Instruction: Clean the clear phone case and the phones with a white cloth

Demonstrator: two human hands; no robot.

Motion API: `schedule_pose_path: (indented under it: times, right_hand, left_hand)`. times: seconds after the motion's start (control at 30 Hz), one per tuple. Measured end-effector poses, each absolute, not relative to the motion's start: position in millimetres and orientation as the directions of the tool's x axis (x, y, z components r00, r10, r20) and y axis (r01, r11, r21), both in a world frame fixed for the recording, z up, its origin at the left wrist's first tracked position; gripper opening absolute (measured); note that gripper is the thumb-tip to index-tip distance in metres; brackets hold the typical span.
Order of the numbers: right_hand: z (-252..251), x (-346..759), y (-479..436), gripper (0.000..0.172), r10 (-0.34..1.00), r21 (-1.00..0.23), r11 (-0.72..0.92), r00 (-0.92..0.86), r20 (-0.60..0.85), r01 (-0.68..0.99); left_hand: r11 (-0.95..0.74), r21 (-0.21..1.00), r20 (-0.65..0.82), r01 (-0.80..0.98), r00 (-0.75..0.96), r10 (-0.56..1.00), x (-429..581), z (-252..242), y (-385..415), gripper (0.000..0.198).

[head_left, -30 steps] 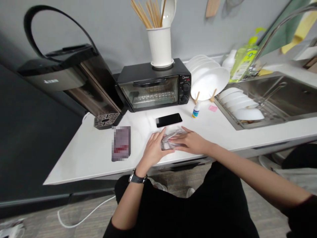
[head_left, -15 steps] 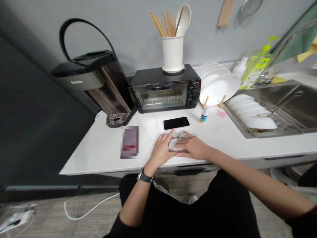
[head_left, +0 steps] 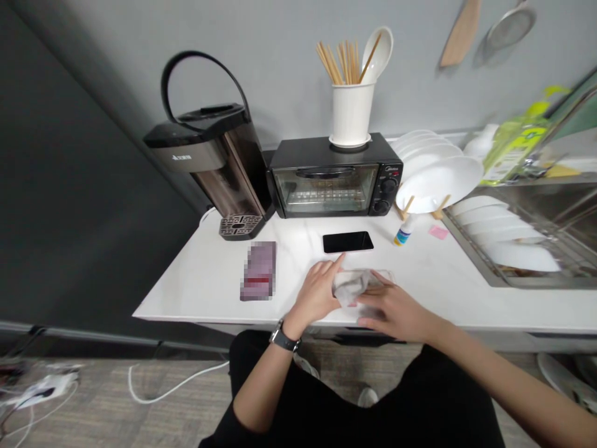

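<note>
A crumpled clear plastic wrapper lies on the white counter near its front edge. My left hand, with a watch on the wrist, holds the wrapper's left side, index finger stretched forward. My right hand rests on the wrapper's right side with fingers bent over it. A black phone lies face up just beyond the wrapper.
A dark packet lies left of my hands. Behind stand a water boiler, a black toaster oven with a utensil holder, white plates, a small bottle, and a sink rack.
The camera view has shifted so the counter sits further right and lower. My hands stay on the wrapper; my right hand has slid slightly toward the front edge.
</note>
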State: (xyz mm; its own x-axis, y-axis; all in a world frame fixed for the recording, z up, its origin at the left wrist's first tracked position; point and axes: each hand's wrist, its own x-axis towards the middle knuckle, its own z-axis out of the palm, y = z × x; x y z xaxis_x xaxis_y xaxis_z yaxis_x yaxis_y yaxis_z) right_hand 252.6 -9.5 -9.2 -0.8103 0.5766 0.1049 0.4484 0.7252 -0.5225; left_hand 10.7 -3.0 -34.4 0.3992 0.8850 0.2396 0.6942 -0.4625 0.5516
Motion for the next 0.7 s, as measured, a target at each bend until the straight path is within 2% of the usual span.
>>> schedule_pose_path:
  times: [0.07,0.17,0.37,0.53,0.7]
  right_hand:
    - [-9.9,235.3,3.4,0.033,0.557,-0.518,0.742,-0.822,0.123,0.425]
    - [-14.9,241.0,18.9,0.037,0.557,-0.464,0.772,-0.814,0.165,0.435]
    - [-23.5,315.2,2.1,0.037,0.67,-0.408,0.706,-0.733,0.118,0.579]
    - [-13.3,295.8,-20.0,0.043,0.628,-0.477,0.706,-0.774,0.079,0.524]
    - [-7.9,232.4,-0.7,0.032,0.573,-0.514,0.73,-0.813,0.104,0.449]
  left_hand:
    - [-0.466,0.559,0.239,0.686,0.405,0.883,9.0,-33.8,-4.4,0.111]
    - [-0.455,0.571,0.233,0.684,0.396,0.888,7.2,-32.2,-6.7,0.113]
    - [-0.424,0.57,0.214,0.704,0.371,0.904,8.5,-34.1,-5.7,0.123]
    - [-0.456,0.562,0.222,0.69,0.405,0.887,9.5,-37.0,-2.6,0.125]
    - [-0.471,0.547,0.224,0.693,0.421,0.879,7.3,-35.4,-4.9,0.117]
